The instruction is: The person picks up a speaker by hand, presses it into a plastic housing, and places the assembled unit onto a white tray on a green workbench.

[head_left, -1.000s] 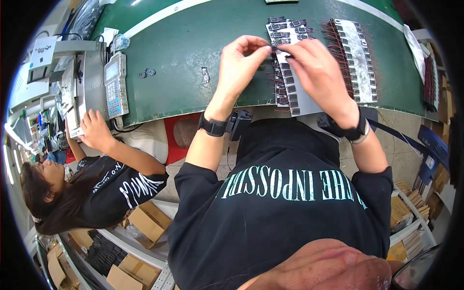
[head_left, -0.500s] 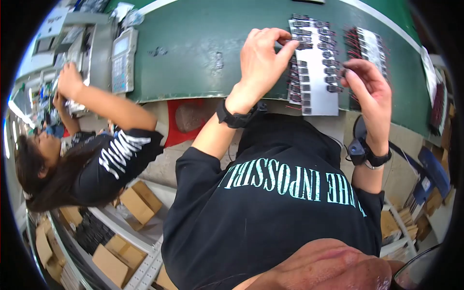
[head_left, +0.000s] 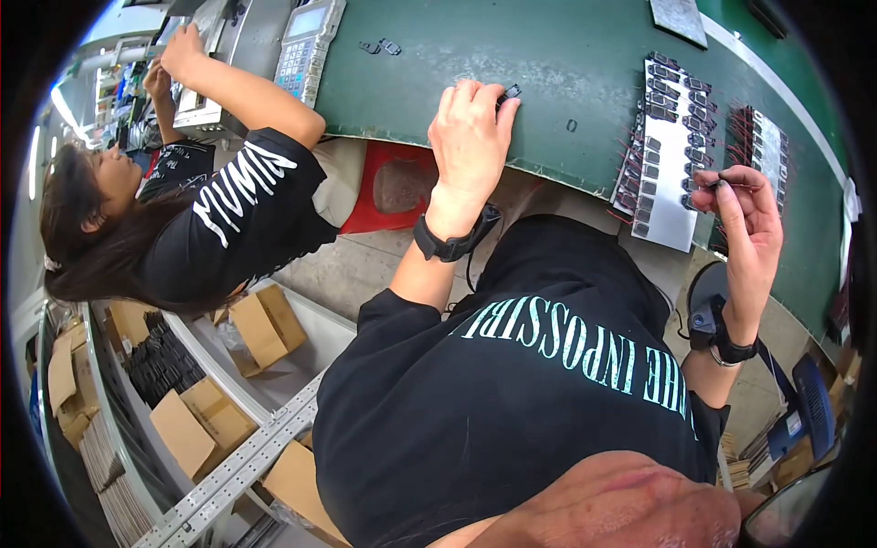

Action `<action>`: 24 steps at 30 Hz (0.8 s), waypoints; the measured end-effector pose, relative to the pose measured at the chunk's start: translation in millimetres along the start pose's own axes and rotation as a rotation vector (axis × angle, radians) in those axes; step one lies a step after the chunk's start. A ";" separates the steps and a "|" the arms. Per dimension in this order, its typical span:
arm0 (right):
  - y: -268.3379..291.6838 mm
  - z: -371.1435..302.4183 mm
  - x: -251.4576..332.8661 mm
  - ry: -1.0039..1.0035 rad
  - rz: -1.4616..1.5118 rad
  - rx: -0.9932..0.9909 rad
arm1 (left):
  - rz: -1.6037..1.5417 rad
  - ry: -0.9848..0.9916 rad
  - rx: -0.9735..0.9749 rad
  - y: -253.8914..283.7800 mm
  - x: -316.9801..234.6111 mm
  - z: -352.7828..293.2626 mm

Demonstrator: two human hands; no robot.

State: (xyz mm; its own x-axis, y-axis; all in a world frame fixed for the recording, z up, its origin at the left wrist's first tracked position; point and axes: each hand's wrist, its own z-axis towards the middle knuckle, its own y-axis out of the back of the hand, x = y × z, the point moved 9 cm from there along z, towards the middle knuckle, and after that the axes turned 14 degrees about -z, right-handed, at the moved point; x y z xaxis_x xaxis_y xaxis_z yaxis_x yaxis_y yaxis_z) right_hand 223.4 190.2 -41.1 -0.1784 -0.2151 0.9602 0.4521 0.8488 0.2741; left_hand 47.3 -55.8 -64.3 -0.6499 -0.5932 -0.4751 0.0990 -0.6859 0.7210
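Observation:
Between the thumb and fingers of my left hand is a small black rectangular part, held over the green table. My right hand is closed in a pinch at the right edge of a white board; a small dark piece shows at its fingertips, too small to name. Rows of small black modules with thin red wires line both sides of that board. A small black ring-shaped piece lies on the table between my left hand and the board.
A second board with red-wired parts lies to the right. Small black parts and a grey keypad device are at the far left. A flat grey plate lies at the back. A co-worker sits on the left.
My left hand has left the board's left side, moved left across the table and taken up a small black part. My right hand stays by the board's right edge. The view has turned leftward.

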 end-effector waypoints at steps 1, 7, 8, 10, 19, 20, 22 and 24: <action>-0.6 -2.1 1.2 0.010 0.020 -0.013 | -0.020 -0.010 0.016 -1.5 -0.9 0.5; 9.0 -1.7 -1.1 0.064 -0.082 -0.044 | -0.171 -0.130 0.060 -5.4 -29.1 15.2; 1.9 -0.6 4.0 0.047 -0.071 -0.012 | -0.331 -0.062 0.104 -9.6 -37.8 18.2; -5.9 4.5 13.7 0.020 -0.074 -0.008 | -0.647 0.077 0.200 -20.7 -57.0 24.9; -20.0 24.5 8.7 0.064 0.088 -0.050 | -1.237 0.271 0.430 -74.8 -105.5 26.8; -20.8 25.3 6.4 0.055 0.071 -0.062 | -1.326 0.378 0.468 -79.6 -103.1 25.3; -22.9 27.7 1.9 0.042 0.048 -0.081 | -1.494 0.605 0.539 -89.4 -99.3 18.4; -22.6 28.6 -2.3 0.020 -0.008 -0.110 | -1.523 0.586 0.558 -88.0 -101.2 16.7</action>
State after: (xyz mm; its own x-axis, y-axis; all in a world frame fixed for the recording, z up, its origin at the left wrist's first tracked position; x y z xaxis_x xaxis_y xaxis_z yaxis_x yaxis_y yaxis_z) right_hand 188.5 185.2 -51.1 -0.1656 -0.2319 0.9585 0.5440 0.7892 0.2849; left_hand 91.7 71.7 -71.3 0.4486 0.2507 -0.8579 -0.6316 -0.5903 -0.5027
